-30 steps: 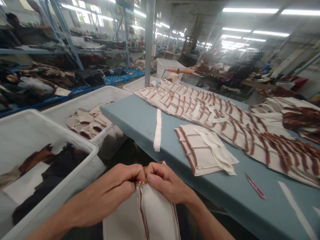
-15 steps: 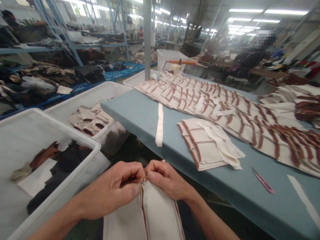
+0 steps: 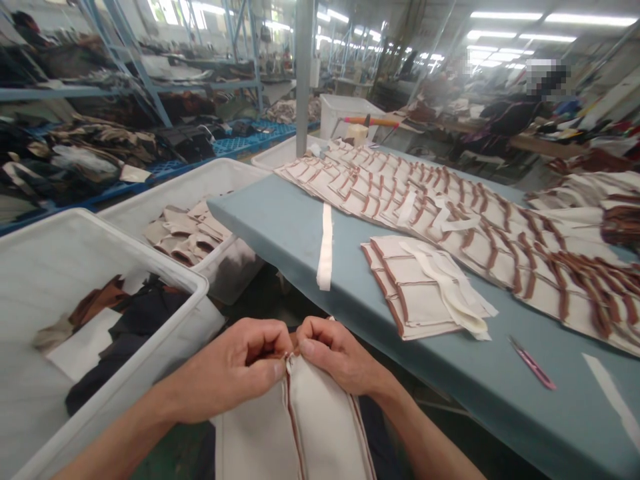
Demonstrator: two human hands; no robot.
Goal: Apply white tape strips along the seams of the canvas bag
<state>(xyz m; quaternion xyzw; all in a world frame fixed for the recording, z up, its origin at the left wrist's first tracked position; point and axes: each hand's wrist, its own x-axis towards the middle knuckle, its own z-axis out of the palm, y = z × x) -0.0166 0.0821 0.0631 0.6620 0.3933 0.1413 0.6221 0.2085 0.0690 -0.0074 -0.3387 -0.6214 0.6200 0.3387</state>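
A cream fabric piece with brown edging (image 3: 325,420) hangs from my two hands below the table's near edge. My left hand (image 3: 245,367) pinches its top edge just left of the brown middle seam. Close beside it, my right hand (image 3: 335,357) is closed on the same edge right of the seam, thumb on top. The fingertips hide part of the edge between them. On the blue-green table (image 3: 270,227), a small stack of matching cream pieces (image 3: 425,300) lies nearest to my right hand, with a pale fabric strip (image 3: 450,293) across it.
Many overlapping cream pieces (image 3: 450,220) cover the table's far side. Pink thread snips (image 3: 533,363) lie at the right, and a white strip (image 3: 325,250) lies near the left edge. White bins (image 3: 200,283) holding fabric stand left. A grey post (image 3: 303,80) rises behind the table. Another person (image 3: 510,123) sits far right.
The whole view has shifted slightly, so the table and bins appear a little further right. Both hands keep their hold on the fabric piece, and their grip looks nearly the same.
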